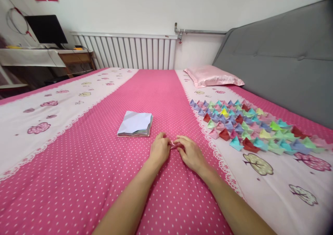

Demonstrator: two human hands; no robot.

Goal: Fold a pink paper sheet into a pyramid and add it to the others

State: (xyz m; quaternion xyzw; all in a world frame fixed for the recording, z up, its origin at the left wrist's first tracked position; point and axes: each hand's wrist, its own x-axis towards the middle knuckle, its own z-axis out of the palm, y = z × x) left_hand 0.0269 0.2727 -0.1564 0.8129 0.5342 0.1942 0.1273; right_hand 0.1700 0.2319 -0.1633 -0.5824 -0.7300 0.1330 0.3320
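Note:
Between my two hands is a small piece of folded pink paper (172, 145), mostly hidden by the fingers. My left hand (160, 148) is closed on its left side, with thumb and fingers pinching it. From the right, my right hand (191, 153) grips the other side with bent fingers. Just beyond my left hand lies a stack of square paper sheets (136, 123), a pale one on top. Rows of small folded paper boats (250, 144) in red, blue, green, yellow and pink stand to the right of my right hand.
A bed with a pink dotted cover (91, 165) spreads under everything. At the far right are a pink pillow (212, 76) and a grey padded headboard (281, 54). Behind the bed stand a white radiator (127, 51) and, at left, a desk (31, 57) with a monitor (47, 29).

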